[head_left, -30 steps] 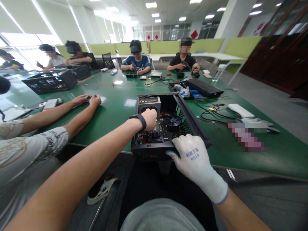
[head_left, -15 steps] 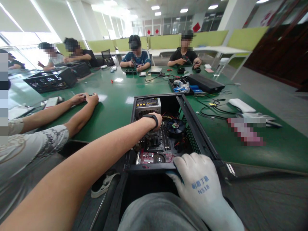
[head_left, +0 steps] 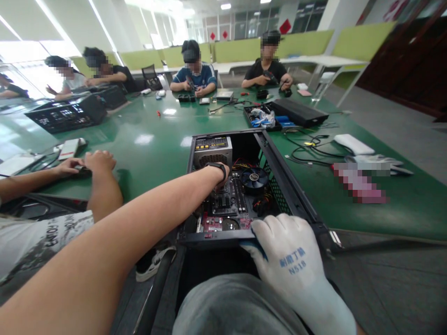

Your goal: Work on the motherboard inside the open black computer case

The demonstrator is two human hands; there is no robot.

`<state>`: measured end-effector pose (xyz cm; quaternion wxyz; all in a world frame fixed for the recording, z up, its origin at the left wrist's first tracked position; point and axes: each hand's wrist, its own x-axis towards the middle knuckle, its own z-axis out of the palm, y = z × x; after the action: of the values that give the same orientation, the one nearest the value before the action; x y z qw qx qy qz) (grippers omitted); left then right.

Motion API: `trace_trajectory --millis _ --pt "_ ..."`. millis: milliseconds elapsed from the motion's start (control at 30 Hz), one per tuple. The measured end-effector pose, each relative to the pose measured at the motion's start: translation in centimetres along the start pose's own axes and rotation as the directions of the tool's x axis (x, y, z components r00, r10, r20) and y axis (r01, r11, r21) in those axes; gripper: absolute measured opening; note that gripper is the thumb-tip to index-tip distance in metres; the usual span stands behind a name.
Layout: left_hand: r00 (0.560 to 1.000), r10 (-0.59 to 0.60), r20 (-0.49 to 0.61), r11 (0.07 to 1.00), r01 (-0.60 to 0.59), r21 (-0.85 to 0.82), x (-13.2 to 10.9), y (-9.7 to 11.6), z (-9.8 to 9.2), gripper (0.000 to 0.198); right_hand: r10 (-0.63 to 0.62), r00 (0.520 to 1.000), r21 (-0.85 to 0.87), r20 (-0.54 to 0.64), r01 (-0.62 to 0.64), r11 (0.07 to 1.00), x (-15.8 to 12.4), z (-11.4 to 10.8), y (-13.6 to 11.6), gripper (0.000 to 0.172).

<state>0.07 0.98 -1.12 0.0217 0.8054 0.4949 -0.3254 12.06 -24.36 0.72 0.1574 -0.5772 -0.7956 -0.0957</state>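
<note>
An open computer case (head_left: 303, 200) lies in front of me, its near end over my lap. My left hand (head_left: 224, 177), bare with a black band at the wrist, reaches down inside, below the power supply (head_left: 213, 151) and left of the round CPU fan (head_left: 254, 179). Its fingers are hidden behind the wrist. My right hand (head_left: 286, 251) wears a white glove and is wrapped round the near edge of the case, thumb underneath. Between the hands show the motherboard (head_left: 240, 200) and a red circuit board (head_left: 213, 224) with a small fan.
On the green table (head_left: 366, 218) lie black cables (head_left: 303, 149), a spare glove (head_left: 380, 165) and an open black case (head_left: 307, 114) holding gloves. A co-worker's hands (head_left: 98, 163) are at the left. Several people sit across the table; another computer case (head_left: 66, 111) stands at the far left.
My left hand has shifted slightly left and lower inside the case. The right hand keeps its grip on the edge. The co-worker's hands have moved left, and the view has shifted a little.
</note>
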Motion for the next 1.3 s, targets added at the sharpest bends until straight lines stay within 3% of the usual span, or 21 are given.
trace_trajectory --millis 133,333,733,1033,1300 --pt "1.000 0.020 -0.001 1.000 -0.020 0.014 -0.2 0.1 0.0 0.069 0.007 1.000 -0.003 0.012 -0.007 1.000 0.0 0.1 0.0 0.021" --pt "0.999 0.036 0.009 0.999 -0.036 0.016 -1.2 0.2 -0.6 0.062 0.006 1.000 0.002 0.003 -0.006 1.000 0.0 0.1 0.0 0.022" --pt "0.997 0.053 -0.058 0.999 -0.052 0.012 -0.3 0.2 -0.2 0.055 -0.003 1.000 -0.015 -0.009 0.003 1.000 0.0 0.0 -0.1 0.022" --pt "0.996 0.088 -0.007 0.995 -0.088 0.054 -1.9 0.5 -0.9 0.056 -0.010 1.000 -0.020 -0.018 0.010 1.000 0.0 0.2 -0.1 0.024" --pt "0.995 0.101 -0.011 0.991 -0.099 0.085 -1.4 0.3 -0.7 0.062 -0.019 0.999 -0.033 -0.043 0.017 0.999 0.0 0.0 -0.1 0.022"
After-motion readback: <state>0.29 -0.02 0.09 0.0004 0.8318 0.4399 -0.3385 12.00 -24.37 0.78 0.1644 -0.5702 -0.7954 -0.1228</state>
